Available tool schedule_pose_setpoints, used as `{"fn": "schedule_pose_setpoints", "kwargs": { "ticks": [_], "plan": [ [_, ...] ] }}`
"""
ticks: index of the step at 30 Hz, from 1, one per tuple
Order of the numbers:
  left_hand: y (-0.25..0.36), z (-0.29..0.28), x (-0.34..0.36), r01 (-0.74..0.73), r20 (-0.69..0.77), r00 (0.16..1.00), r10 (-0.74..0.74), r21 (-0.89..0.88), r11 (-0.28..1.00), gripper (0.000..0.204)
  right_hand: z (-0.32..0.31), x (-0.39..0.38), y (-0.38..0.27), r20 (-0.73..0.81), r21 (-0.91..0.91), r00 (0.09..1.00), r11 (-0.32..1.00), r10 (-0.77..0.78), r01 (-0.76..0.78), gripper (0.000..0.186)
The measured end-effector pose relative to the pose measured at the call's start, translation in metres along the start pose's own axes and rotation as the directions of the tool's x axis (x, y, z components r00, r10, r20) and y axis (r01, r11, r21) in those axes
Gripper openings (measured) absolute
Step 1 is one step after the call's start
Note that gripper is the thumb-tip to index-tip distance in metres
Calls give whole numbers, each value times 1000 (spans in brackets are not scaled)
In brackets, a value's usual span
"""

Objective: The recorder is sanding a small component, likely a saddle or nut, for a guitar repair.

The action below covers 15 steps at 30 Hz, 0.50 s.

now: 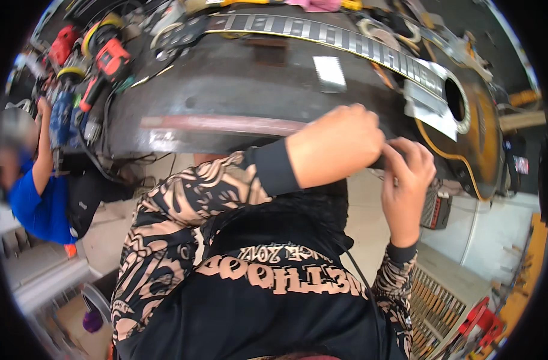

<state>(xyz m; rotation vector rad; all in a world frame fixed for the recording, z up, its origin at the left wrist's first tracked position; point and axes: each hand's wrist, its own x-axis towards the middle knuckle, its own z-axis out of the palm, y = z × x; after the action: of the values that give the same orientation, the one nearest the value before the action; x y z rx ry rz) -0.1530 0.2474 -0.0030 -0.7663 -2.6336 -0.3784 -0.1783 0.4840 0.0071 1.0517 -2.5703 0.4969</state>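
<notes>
My left hand [337,145] is closed in a fist above the bench's near edge, its fingertips turned away from view. Close beside it, my right hand [411,168] has its fingers bent toward the thumb, near the left hand's knuckles. Whatever lies between the fingers is too small or hidden to make out. Beyond the hands lies an acoustic guitar, its fretted neck [322,35] stretching across the far side of the bench and its dark, amber-edged body [484,126] at the right. Pale sheets [433,111] cover part of the top beside the soundhole [454,96].
On the dark workbench [196,96] are a long reddish strip [226,124] and a small whitish sheet [330,74]. Red and blue power tools [113,60] crowd the left end. A person in a blue shirt [42,201] is at the left. A slatted rack [436,306] stands lower right.
</notes>
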Motion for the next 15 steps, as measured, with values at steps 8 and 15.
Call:
{"fn": "schedule_pose_setpoints", "kwargs": {
  "ticks": [8,15],
  "plan": [
    [-63,-79,-133,118,45,992,-117,-29,993,16,50,48,-107,20,142,947,939,-320,314,41],
    [-122,-167,-253,235,164,956,-245,80,969,36,115,97,-236,-116,313,868,812,-482,493,18]
  ]
}}
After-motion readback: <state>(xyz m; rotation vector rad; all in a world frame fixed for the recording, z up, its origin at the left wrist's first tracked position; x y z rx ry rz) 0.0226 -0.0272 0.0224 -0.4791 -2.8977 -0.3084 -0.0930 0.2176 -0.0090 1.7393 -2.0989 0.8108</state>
